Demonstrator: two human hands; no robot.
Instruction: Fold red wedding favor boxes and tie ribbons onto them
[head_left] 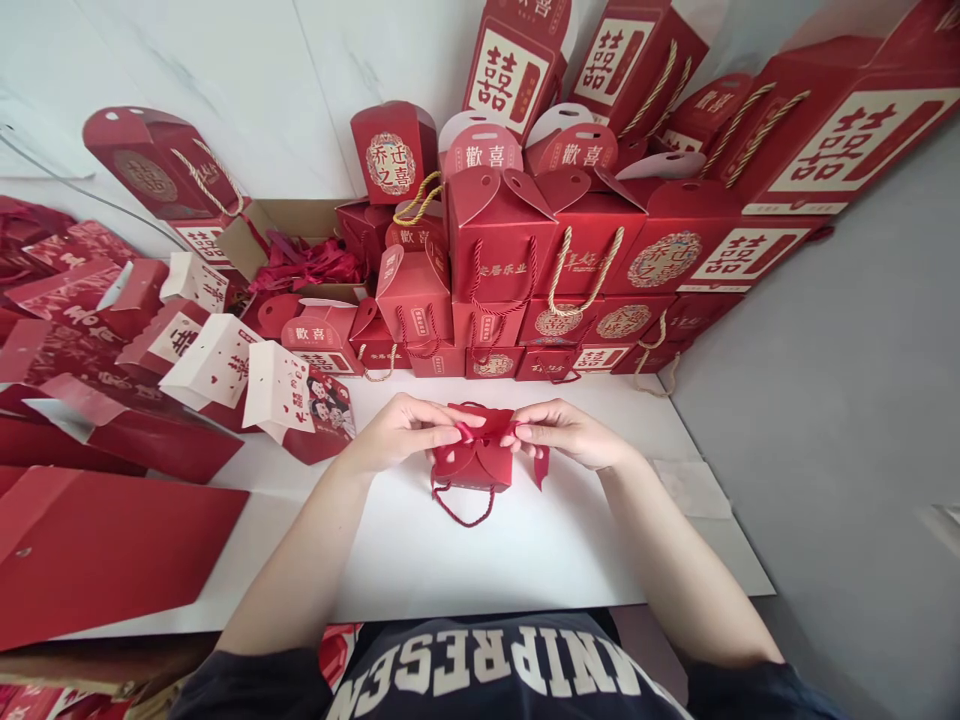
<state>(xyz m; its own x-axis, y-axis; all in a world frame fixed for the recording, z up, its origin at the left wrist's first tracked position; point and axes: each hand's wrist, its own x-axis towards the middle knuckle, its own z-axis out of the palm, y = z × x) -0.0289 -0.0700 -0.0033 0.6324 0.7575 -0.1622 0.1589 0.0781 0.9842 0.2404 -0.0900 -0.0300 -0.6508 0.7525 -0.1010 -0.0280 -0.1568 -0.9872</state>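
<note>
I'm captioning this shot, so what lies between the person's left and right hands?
The head view shows a red gift box between the left hand and the right hand, with red ribbon at its top, pinched by both.

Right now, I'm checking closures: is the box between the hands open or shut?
Shut: the box has its curved top flaps folded inward beneath ribbon pinched by left hand and right hand.
</note>
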